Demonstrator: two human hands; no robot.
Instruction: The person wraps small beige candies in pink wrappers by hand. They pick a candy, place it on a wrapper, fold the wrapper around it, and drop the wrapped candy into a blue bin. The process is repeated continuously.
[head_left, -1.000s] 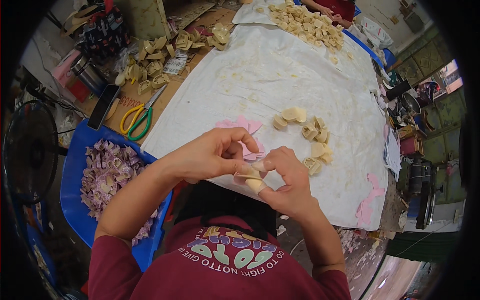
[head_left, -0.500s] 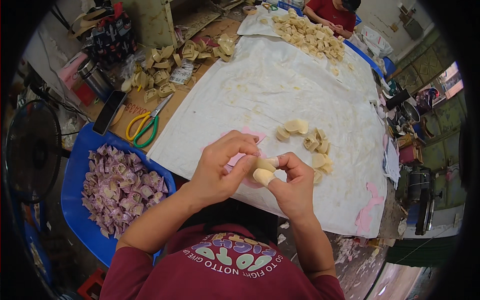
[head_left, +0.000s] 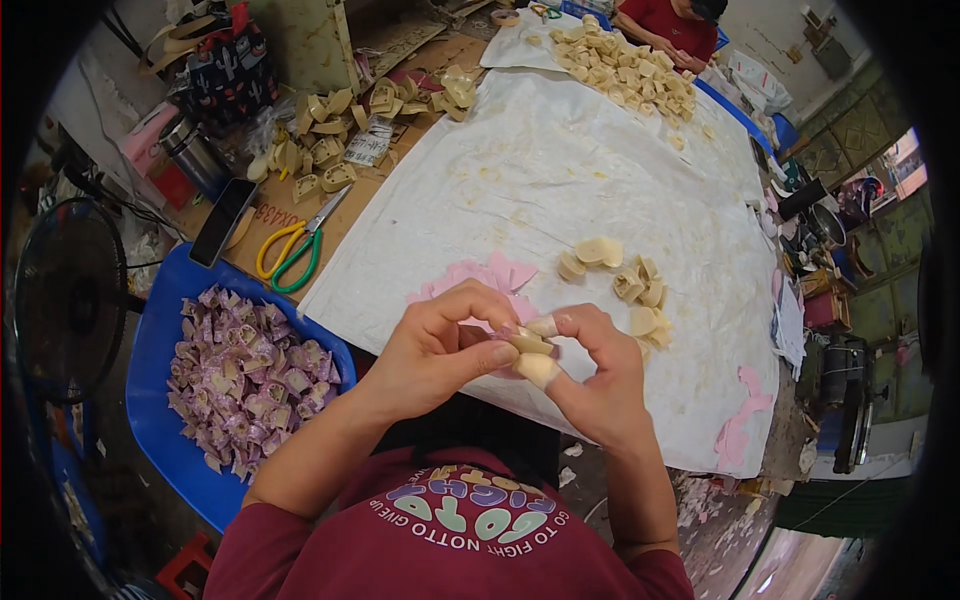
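Cream piece | small, rounded; purple-pink bit seen at left end | held between left hand and right hand, above white cloth

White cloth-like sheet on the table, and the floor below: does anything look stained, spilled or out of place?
Yes. The white cloth-like sheet has scattered yellowish stains that break its paler surface. Small pale scraps lie strewn on the dull grey floor, looking dropped rather than gathered.
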